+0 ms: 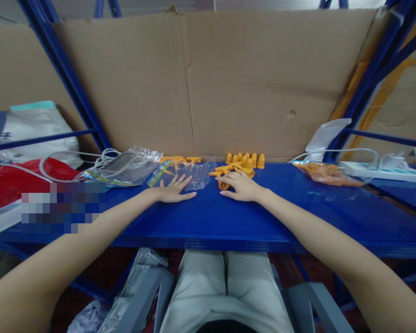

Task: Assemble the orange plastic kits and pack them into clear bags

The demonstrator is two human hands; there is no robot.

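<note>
Tabletop (211, 222), mid-frame. On it: centre, one bag (201, 175), left hand (175, 189) over its near part; behind the right hand (241, 186), cups (249, 163) grouped; left of centre, second bag (125, 167); right, third bag (326, 173), power strip (384, 173) to its right. Behind, upper frame: cardboard panel (211, 83).

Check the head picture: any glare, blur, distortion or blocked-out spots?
All in the head view: glints on the crinkled clear bag left of the left hand; wide-angle stretch, likely why the blue posts splay outward; a pixelated block at left hides detail; yellow cups slightly soft.
</note>
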